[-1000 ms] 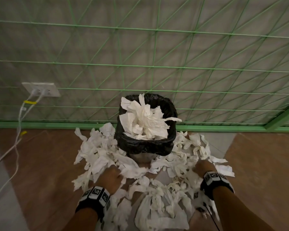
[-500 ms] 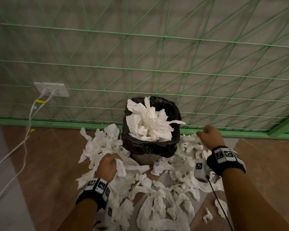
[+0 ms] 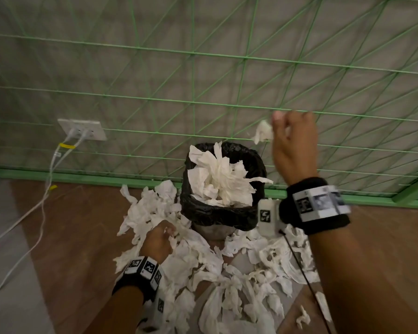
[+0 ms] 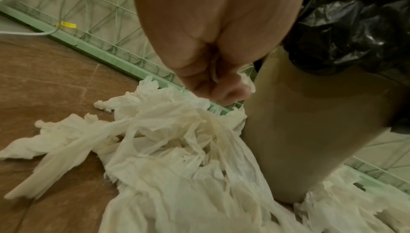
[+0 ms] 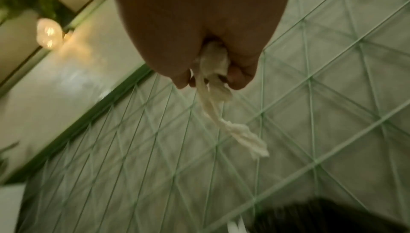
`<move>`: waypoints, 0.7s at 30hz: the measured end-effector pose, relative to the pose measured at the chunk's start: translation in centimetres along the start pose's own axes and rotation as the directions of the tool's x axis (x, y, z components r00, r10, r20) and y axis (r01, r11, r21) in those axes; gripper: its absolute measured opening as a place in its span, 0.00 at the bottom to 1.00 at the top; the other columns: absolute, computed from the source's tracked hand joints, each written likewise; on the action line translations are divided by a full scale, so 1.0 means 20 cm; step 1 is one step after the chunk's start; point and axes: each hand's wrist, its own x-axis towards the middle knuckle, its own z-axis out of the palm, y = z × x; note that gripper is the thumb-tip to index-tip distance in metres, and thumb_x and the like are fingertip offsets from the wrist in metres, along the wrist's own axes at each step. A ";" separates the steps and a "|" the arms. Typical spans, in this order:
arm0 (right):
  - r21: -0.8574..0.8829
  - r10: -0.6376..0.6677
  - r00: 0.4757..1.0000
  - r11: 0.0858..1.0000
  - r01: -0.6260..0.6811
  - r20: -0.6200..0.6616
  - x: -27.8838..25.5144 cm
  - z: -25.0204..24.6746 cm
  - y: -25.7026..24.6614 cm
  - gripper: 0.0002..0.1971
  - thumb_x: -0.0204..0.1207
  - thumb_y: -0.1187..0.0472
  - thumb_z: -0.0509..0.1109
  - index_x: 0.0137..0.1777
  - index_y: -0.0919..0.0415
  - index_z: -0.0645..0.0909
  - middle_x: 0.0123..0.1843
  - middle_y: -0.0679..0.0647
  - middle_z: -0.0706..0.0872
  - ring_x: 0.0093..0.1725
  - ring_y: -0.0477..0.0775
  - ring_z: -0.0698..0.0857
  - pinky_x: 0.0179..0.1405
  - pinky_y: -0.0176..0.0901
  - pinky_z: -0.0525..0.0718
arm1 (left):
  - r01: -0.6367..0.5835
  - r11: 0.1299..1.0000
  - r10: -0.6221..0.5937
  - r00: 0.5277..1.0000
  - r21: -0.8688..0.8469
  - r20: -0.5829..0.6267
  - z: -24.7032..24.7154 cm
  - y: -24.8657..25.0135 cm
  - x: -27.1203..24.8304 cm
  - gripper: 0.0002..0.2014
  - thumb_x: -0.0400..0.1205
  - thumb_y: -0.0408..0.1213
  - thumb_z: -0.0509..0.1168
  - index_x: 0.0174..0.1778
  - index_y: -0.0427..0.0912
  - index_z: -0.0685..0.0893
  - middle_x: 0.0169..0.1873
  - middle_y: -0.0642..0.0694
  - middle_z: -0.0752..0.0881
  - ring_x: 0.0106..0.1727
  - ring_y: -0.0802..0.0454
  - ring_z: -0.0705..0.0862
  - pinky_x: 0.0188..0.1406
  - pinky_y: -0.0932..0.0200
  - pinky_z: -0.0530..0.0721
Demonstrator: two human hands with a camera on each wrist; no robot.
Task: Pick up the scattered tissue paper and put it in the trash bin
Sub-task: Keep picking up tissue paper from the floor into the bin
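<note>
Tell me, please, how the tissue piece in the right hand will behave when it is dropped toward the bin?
Probably floppy: the tissue piece dangles limp from the right hand. Likely very light, so it may drift. The trash bin is heaped full, so it could slide off.

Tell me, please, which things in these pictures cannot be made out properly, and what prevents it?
- Trash bin: how full it is; heaped tissue hides the inside, head view.
- Left hand: its grip on the floor tissue; the palm blocks the fingertips, left wrist view.
- Tissue scrap in the right hand: its size; blurred, partly inside the fist.
- Cables: cut off by the left edge, head view.
</note>
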 end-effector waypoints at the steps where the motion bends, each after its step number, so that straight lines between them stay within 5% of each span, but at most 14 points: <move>1: 0.013 0.000 0.995 1.000 -0.001 0.095 -0.05 0.07 0.00 0.19 0.84 0.48 0.56 0.45 0.64 0.77 0.50 0.56 0.71 0.44 0.52 0.71 0.45 0.39 0.68 | -0.013 1.000 0.013 1.000 -0.020 -0.005 -0.01 0.01 0.00 0.12 0.82 0.33 0.55 0.38 0.54 0.77 0.35 0.45 0.84 0.42 0.33 0.86 0.37 0.51 0.81; 3: 0.012 -0.004 0.920 1.000 -0.001 0.391 -0.17 0.20 0.04 0.19 0.83 0.44 0.55 0.48 0.60 0.78 0.53 0.54 0.70 0.48 0.52 0.74 0.54 0.42 0.72 | 0.000 0.996 -0.007 0.997 -0.091 -0.073 -0.07 0.07 0.02 0.09 0.82 0.40 0.54 0.38 0.52 0.77 0.38 0.44 0.84 0.44 0.39 0.84 0.43 0.52 0.76; 5: -0.018 -0.018 0.732 0.999 0.042 0.681 -0.26 0.27 0.08 0.22 0.82 0.38 0.49 0.50 0.50 0.79 0.53 0.53 0.76 0.54 0.56 0.78 0.64 0.51 0.72 | 0.016 0.970 -0.058 0.984 -0.243 -0.166 -0.15 0.16 0.03 0.11 0.79 0.48 0.53 0.41 0.46 0.77 0.40 0.44 0.83 0.45 0.43 0.81 0.45 0.50 0.74; 7: -0.018 -0.008 0.611 0.999 0.038 0.791 -0.31 0.27 0.09 0.25 0.84 0.40 0.45 0.65 0.49 0.79 0.64 0.52 0.82 0.69 0.57 0.77 0.78 0.62 0.58 | -0.018 0.918 -0.074 0.973 -0.395 -0.217 -0.24 0.26 0.07 0.17 0.74 0.52 0.51 0.39 0.46 0.81 0.40 0.45 0.82 0.45 0.44 0.79 0.44 0.50 0.74; 9: 0.076 -0.029 0.700 0.996 -0.037 0.713 -0.29 0.25 0.10 0.22 0.86 0.46 0.47 0.66 0.49 0.80 0.68 0.51 0.83 0.70 0.55 0.77 0.80 0.61 0.57 | -0.069 0.913 -0.020 0.977 -0.403 -0.213 -0.34 0.40 0.11 0.17 0.79 0.45 0.50 0.37 0.51 0.84 0.41 0.46 0.84 0.45 0.46 0.80 0.40 0.55 0.74; 12: 0.292 0.078 0.941 0.939 -0.179 0.328 -0.19 0.19 0.16 0.17 0.82 0.51 0.52 0.51 0.51 0.83 0.51 0.52 0.89 0.53 0.56 0.85 0.60 0.57 0.80 | -0.214 0.903 0.145 0.968 -0.373 -0.204 -0.45 0.65 0.14 0.19 0.83 0.36 0.51 0.45 0.55 0.88 0.52 0.44 0.86 0.51 0.47 0.82 0.47 0.57 0.79; 15: 0.290 0.322 0.944 0.898 -0.330 0.075 -0.15 0.13 0.38 0.13 0.77 0.56 0.56 0.48 0.58 0.82 0.47 0.57 0.88 0.49 0.61 0.85 0.48 0.53 0.80 | -0.343 0.923 0.307 0.930 -0.176 -0.204 -0.45 0.88 0.13 0.19 0.83 0.33 0.56 0.64 0.56 0.84 0.63 0.44 0.74 0.56 0.50 0.80 0.64 0.53 0.79; 18: -0.187 0.577 0.775 0.817 -0.546 0.258 -0.28 0.13 0.73 0.12 0.77 0.61 0.62 0.53 0.68 0.82 0.56 0.68 0.87 0.54 0.66 0.84 0.50 0.49 0.76 | -0.468 0.883 0.468 0.879 0.026 -0.094 -0.33 1.04 0.04 0.24 0.82 0.30 0.62 0.71 0.58 0.76 0.55 0.49 0.74 0.47 0.54 0.82 0.53 0.59 0.84; 21: -0.706 0.739 0.408 0.657 -0.265 0.535 -0.62 0.03 1.02 0.24 0.78 0.55 0.65 0.71 0.66 0.74 0.74 0.65 0.78 0.71 0.64 0.79 0.64 0.47 0.77 | -0.554 0.807 0.576 0.815 0.207 -0.067 -0.19 1.03 -0.02 0.15 0.75 0.33 0.70 0.52 0.54 0.77 0.42 0.54 0.81 0.43 0.53 0.80 0.48 0.51 0.82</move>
